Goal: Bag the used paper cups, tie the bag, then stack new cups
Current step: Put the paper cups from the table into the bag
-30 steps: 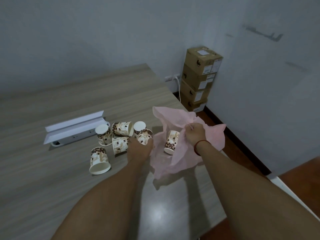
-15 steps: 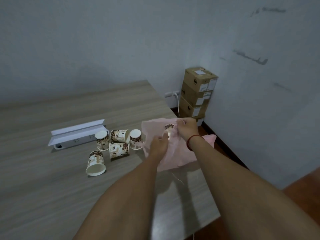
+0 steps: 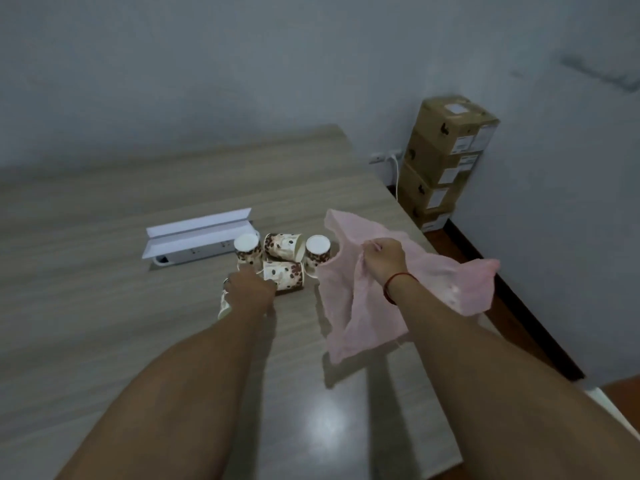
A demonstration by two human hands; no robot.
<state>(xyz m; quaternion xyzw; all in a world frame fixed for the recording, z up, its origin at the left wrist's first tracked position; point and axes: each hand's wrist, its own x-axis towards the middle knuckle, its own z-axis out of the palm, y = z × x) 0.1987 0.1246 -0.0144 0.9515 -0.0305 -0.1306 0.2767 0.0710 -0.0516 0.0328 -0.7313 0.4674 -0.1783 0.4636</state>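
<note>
Several brown-patterned paper cups lie clustered on the wooden table. One stands upside down, another upside down, and two lie on their sides. My left hand reaches over the near-left cup and covers most of it; its fingers are hidden, so I cannot tell if it grips anything. My right hand is shut on the rim of a thin pink plastic bag, held up just right of the cups. The bag's contents are not visible.
A white socket box with its lid raised is set into the table behind the cups. The table's right edge runs close to the bag. Stacked cardboard boxes stand on the floor by the wall, with a plugged cable beside them.
My left hand has left the bag's mouth and moved left and down onto the cups. The cup seen at the bag's opening is out of sight. The bag now hangs from my right hand alone.
</note>
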